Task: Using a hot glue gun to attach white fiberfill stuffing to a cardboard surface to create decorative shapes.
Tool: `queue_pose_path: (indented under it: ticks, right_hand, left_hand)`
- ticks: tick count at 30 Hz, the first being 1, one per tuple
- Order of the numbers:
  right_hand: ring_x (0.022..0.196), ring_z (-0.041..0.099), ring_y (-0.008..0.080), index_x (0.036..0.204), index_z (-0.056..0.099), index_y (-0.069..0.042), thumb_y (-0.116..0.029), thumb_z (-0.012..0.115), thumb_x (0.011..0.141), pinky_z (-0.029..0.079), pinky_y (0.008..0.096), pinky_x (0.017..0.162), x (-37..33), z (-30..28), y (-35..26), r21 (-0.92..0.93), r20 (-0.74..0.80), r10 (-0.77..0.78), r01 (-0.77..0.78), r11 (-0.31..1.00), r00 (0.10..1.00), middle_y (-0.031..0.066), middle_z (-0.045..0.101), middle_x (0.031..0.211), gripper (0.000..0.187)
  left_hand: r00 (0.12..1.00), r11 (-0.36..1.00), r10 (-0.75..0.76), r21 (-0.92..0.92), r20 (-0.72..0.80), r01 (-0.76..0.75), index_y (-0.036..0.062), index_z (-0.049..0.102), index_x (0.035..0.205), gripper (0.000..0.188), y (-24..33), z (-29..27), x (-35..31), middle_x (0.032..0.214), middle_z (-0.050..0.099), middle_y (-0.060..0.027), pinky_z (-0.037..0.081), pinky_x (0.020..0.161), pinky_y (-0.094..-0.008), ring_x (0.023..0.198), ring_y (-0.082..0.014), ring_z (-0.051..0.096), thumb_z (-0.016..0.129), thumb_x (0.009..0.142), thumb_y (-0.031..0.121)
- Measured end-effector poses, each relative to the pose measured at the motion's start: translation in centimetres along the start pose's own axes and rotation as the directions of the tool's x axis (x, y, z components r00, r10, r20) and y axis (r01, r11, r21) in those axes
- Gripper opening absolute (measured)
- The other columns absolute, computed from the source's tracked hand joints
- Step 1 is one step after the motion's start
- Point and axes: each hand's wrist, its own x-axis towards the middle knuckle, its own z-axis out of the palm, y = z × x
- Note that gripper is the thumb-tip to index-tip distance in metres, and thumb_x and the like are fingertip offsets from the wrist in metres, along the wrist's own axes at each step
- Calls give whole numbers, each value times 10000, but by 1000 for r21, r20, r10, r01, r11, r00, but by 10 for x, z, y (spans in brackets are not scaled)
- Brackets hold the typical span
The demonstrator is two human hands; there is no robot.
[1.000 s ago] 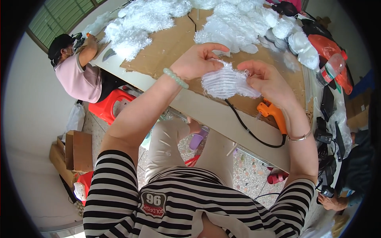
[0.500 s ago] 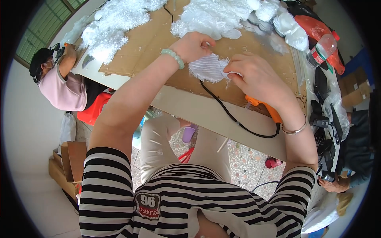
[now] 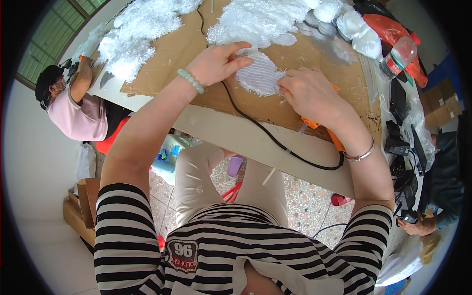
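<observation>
A small oval piece of white ribbed fabric (image 3: 258,76) with fringed edges lies on the brown cardboard (image 3: 191,54) in front of me. Its right edge is pinched between the thumb and fingers of my right hand (image 3: 313,91). My left hand (image 3: 215,63) hovers at the piece's upper left edge, thumb and forefinger apart, nothing held. Partly hidden under my right wrist is an orange glue gun (image 3: 336,139), and its black cord (image 3: 260,125) loops leftward past the fabric.
Heaps of white fringed material (image 3: 140,32) cover the table's far side, with another white pile (image 3: 255,22) ahead. At right are clear sticks (image 3: 369,81), a plastic bottle (image 3: 398,59) and a red bag (image 3: 386,29). A co-worker (image 3: 78,110) sits at left; another person's hand (image 3: 418,226) shows at right.
My left hand has shifted left and its fingers have spread, uncovering more of the fabric piece. My right hand keeps its pinch and has moved slightly.
</observation>
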Motion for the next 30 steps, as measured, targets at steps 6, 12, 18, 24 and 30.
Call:
queue_pose_path:
  ticks: [6,12,18,24,30]
  right_hand:
    - [828,562,278,857,646,-36,-18,576,755,439,378,748,-1,-7,3,-47,-26,-15,14,999,1000,96,592,858,125]
    - [862,559,307,917,642,-17,31,546,738,452,377,788,3,-16,16,98,-279,-51,82,992,959,106,624,934,209]
    - [844,557,312,887,639,-8,29,539,723,453,382,773,3,-20,17,143,-181,-89,116,983,979,95,629,913,195]
    - [845,554,287,822,645,-19,20,537,721,445,362,786,-1,-21,22,42,110,-7,2,999,994,88,620,856,153]
    - [872,553,289,832,653,-19,2,552,724,443,371,783,-2,-10,19,20,-80,-13,15,1000,997,99,619,839,150]
  left_hand:
    - [999,982,-11,186,-48,20,67,588,1086,350,5,-25,-20,744,619,-136,480,633,-340,669,-260,598,618,831,304]
    - [935,937,337,139,-110,-321,15,626,921,184,57,7,-23,862,630,-131,488,676,-383,750,-307,603,621,793,146]
    - [899,880,437,196,20,-432,38,595,1076,313,54,29,-24,1111,593,-148,465,854,-374,1038,-319,554,630,798,175]
    - [911,868,404,281,79,-409,44,593,1045,369,53,20,-32,1030,605,-110,463,819,-372,995,-278,568,621,792,309]
    - [912,829,402,389,86,-402,65,615,1019,392,62,25,-23,1037,607,-85,442,834,-379,1003,-261,566,602,789,382]
